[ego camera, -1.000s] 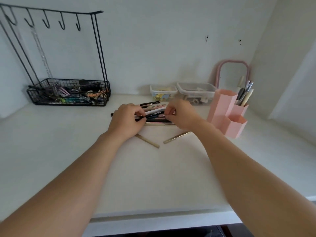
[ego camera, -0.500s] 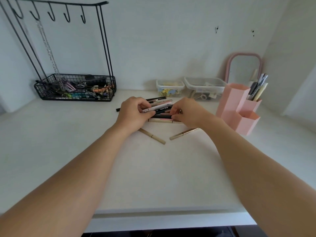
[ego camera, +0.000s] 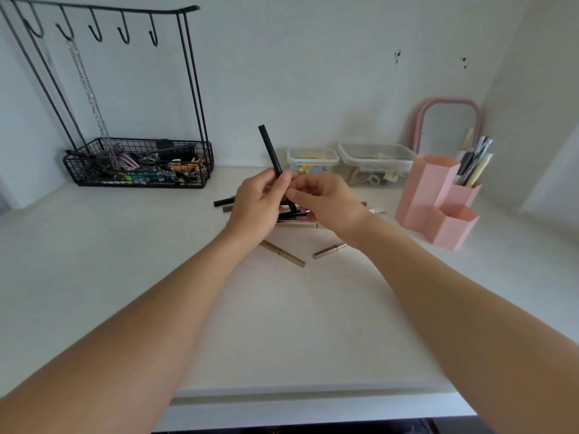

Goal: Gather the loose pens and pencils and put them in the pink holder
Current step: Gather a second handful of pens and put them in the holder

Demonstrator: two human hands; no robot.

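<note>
My left hand [ego camera: 257, 208] grips a black pen [ego camera: 270, 151] and holds it upright above the table. My right hand [ego camera: 329, 205] meets it from the right, with thumb and fingertips pinching the same pen lower down. Beneath both hands lies a pile of loose pens and pencils [ego camera: 297, 218], partly hidden. Two gold pencils [ego camera: 283, 253] [ego camera: 329, 250] lie apart in front of the pile. The pink holder [ego camera: 429, 189], made of hexagonal cups, stands to the right; several pens [ego camera: 473, 164] stick out of its back cup.
A black wire basket with a hook rack [ego camera: 138, 164] stands at the back left, full of clips. Two clear lidded boxes [ego camera: 313, 159] [ego camera: 376, 158] sit against the wall behind the pile. A pink-framed mirror [ego camera: 448, 120] leans behind the holder. The white table's front edge [ego camera: 313, 399] is near me.
Both hands were down on the pile sorting pens. Now they have risen, and my left hand has lifted one black pen upright out of it.
</note>
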